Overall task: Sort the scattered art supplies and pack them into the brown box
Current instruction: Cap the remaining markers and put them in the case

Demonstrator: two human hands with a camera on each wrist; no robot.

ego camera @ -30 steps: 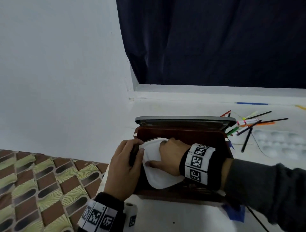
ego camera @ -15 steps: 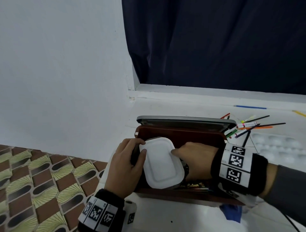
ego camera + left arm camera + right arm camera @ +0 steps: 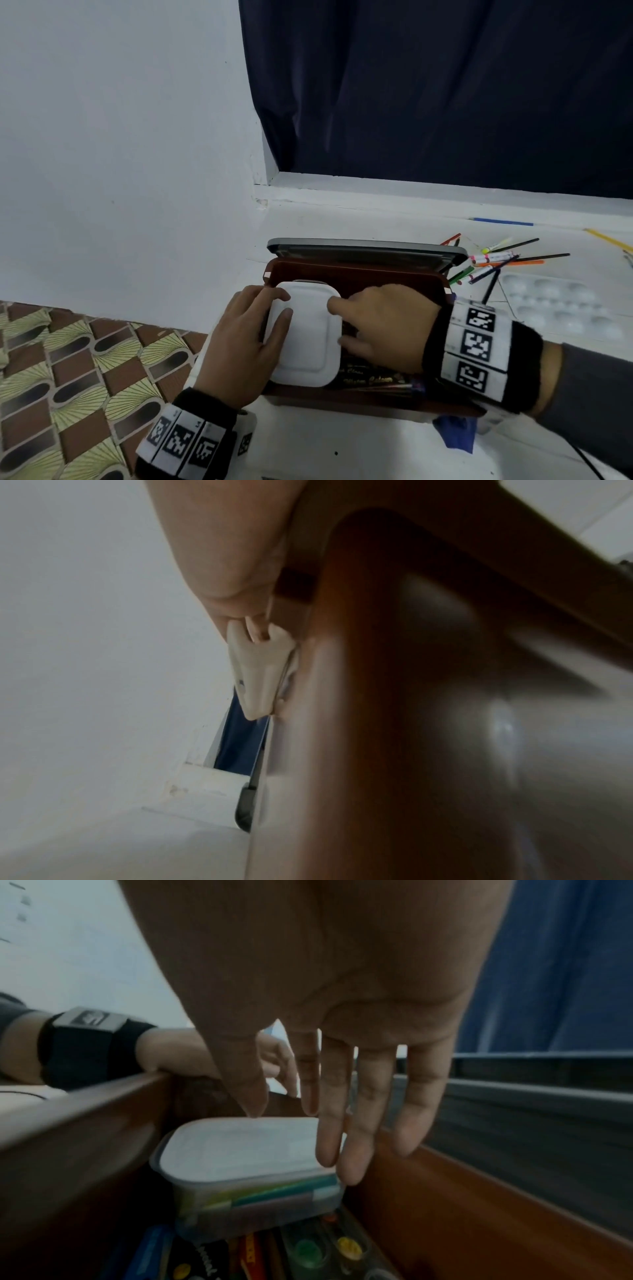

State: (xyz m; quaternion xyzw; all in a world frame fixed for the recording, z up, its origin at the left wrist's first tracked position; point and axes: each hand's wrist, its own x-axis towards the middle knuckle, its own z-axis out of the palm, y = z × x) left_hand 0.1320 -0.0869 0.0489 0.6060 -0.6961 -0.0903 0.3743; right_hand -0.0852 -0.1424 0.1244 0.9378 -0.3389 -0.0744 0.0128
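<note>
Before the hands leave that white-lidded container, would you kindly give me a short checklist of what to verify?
1. White-lidded clear plastic container inside the brown wooden box: ok.
2. Container sitting flat: cannot tell; it rests on other supplies.
3. Left hand steadying its left edge: ok.
4. Right hand fingers straight, touching the right edge: ok.
5. Box's grey lid open: ok.
6. Loose coloured pens and pencils packed: not ok, they lie outside.

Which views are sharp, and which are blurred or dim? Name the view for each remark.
Head view: evenly lit and sharp on the white-lidded container, edges bowed by the wide lens. Left wrist: dim, the brown box wall a close soft blur. Right wrist: dark, right hand slightly motion-blurred.
</note>
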